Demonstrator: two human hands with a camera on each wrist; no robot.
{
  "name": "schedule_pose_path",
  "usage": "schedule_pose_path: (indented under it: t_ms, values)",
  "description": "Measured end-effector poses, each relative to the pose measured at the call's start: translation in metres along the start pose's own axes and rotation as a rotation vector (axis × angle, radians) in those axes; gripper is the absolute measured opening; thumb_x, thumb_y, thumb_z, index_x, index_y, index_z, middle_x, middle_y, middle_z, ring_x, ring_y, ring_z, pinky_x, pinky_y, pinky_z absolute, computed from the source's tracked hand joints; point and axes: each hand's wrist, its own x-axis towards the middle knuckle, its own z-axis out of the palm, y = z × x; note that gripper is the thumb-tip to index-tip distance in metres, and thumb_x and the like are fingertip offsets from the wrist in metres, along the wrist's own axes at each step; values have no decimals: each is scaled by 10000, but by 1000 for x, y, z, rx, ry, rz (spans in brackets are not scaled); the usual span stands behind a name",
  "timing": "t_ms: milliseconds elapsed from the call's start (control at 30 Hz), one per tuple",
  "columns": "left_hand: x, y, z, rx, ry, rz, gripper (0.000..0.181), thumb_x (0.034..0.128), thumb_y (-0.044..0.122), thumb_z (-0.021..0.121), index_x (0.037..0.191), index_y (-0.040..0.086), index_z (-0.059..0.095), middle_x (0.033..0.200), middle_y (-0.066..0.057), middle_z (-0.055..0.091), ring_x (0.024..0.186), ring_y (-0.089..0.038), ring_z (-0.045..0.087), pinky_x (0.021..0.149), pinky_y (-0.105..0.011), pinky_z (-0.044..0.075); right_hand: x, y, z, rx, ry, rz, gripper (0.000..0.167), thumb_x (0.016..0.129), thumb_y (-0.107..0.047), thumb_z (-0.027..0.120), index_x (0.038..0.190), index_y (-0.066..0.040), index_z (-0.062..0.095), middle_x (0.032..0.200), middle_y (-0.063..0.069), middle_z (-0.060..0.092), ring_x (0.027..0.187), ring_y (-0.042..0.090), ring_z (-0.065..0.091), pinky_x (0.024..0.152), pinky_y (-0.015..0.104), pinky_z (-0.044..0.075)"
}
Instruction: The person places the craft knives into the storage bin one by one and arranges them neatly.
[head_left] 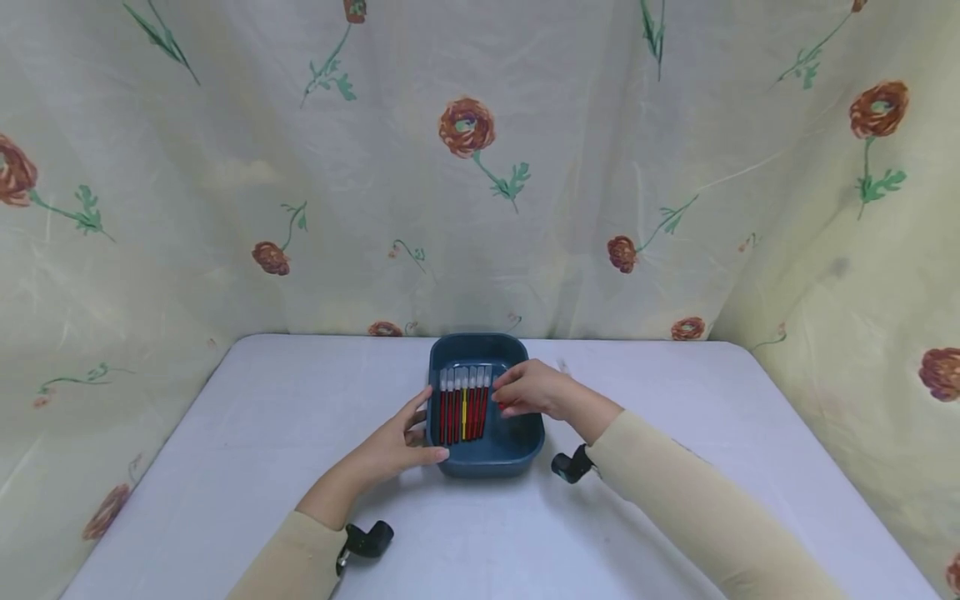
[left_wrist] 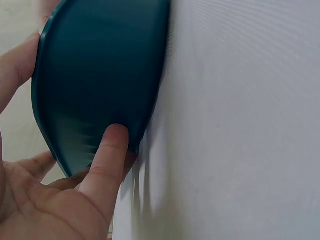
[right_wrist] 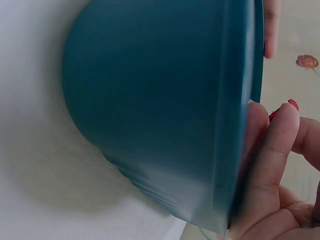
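A dark teal plastic bin [head_left: 487, 469] stands on the table, its long side pointing away from me. Inside it, on the left, several red marker pens [head_left: 450, 415] with clear caps lie side by side, with one yellow marker pen [head_left: 465, 408] among them. My left hand [head_left: 390, 450] rests against the bin's left side, fingers on the outer wall and rim; its fairly straight fingers [left_wrist: 112, 150] show in the left wrist view. Over the bin's right part, my right hand [head_left: 534, 390] pinches a red marker pen [right_wrist: 293, 104], mostly hidden behind the fingers and the rim.
The table [head_left: 225, 467] has a white cloth. Flowered curtains [head_left: 555, 167] hang behind it and at both sides. Black wrist cameras [head_left: 367, 540] sit below both hands.
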Motion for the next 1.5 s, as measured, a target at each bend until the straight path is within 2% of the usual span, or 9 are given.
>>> schedule_pose_path:
  t_ms: [233,533,900,1233,1500]
  values:
    - [-2,-1,2,9,7,11,1077,788,353,866,1612,323,173,1592,-260,279,1409,-464,364,1086,-593,367,1,-1,2,-17,17,-2,367,947,-60,678,1291,51,613,1017,174,676,644,131,670,656,238,580]
    - [-4,-1,5,5,6,20,1082,779,368,869,1611,324,178,1592,-255,281,1409,-478,355,1079,-607,367,4,0,2,12,42,-1,339,938,-29,682,1261,53,625,997,169,679,634,134,663,646,244,582]
    - [-4,0,5,2,4,17,1085,779,370,870,1611,332,175,1592,-256,281,1408,-473,361,1077,-602,373,3,1,4,-62,83,-39,319,946,-38,673,1246,61,630,1039,179,684,617,112,655,636,234,578]
    - [-5,1,4,3,5,14,1075,782,375,866,1609,340,179,1588,-260,287,1403,-476,367,1067,-614,379,1,3,7,-76,131,-40,277,946,-82,689,1196,30,651,1013,157,671,618,115,647,671,257,584]
    - [-3,0,3,-11,1,8,1067,788,357,865,1605,364,177,1592,-246,289,1409,-461,367,1067,-611,382,-3,5,1,-30,150,-72,223,954,-73,660,1152,31,658,990,170,651,622,110,642,640,239,578]
